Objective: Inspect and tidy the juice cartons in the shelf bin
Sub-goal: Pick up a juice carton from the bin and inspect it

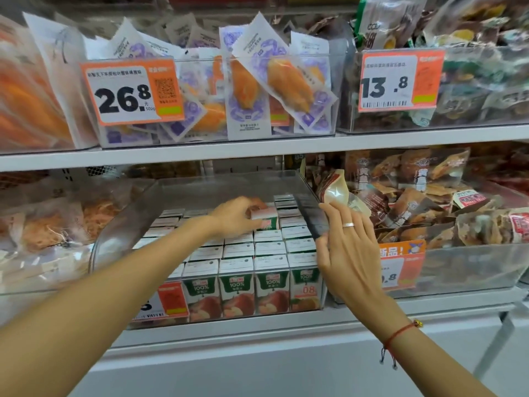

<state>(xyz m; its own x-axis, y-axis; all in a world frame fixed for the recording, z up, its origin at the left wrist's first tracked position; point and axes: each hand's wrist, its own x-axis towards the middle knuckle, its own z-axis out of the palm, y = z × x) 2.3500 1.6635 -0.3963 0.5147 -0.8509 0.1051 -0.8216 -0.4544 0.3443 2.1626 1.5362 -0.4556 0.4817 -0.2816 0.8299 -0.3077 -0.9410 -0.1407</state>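
Observation:
A clear plastic shelf bin (120, 224) on the lower shelf holds several rows of small green-and-white apple juice cartons (237, 287), packed upright. My left hand (234, 214) reaches deep into the bin and grips one juice carton (267, 219) that stands raised above the rows near the back. My right hand (347, 247) rests with straight fingers against the bin's right wall, a ring on one finger, holding nothing.
To the right stands a bin of brown snack packets (415, 202), one packet (335, 190) leaning over the juice bin's wall. Left is a bin of orange snack bags (51, 222). The upper shelf (257, 147) carries bins with price tags 26.8 and 13.8.

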